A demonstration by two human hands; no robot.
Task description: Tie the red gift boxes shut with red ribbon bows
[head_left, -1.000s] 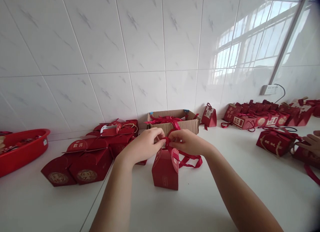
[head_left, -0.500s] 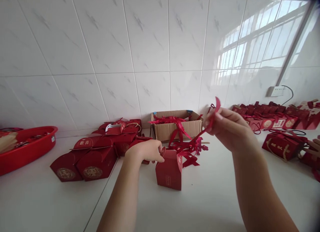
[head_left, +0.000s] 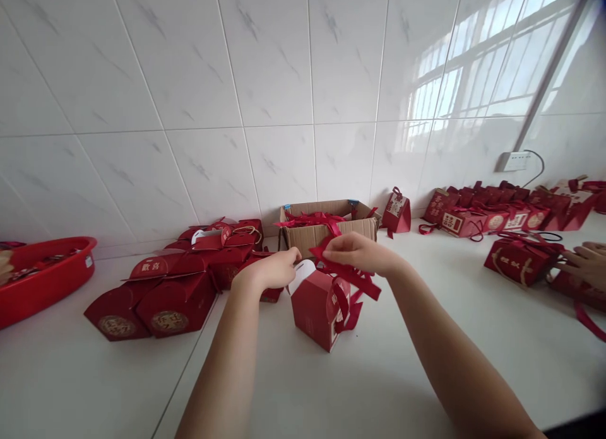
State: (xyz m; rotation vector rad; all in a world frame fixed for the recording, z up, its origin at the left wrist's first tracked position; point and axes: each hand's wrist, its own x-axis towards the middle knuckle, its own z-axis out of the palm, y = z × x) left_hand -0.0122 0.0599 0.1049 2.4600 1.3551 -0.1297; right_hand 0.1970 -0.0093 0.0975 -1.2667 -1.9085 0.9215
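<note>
In front of me a small red gift box stands on the counter, one top flap raised to show its white inside. My left hand is closed at the left edge of that flap, its fingertips partly hidden. Between the thumb and fingers of my right hand is a red ribbon, pinched above the box's right side. More ribbon hangs in loops down the box's right face. Just behind is an open cardboard box with more red ribbons in it.
Finished-looking red boxes cluster at left, beside a red plastic basin. More boxes line the wall at right, with a single box nearer. Another person's hand rests at a box on the right edge.
My right hand has come down and left with the ribbon, over the box. The box has turned and its flap now stands raised beside my left hand. The view has shifted slightly.
</note>
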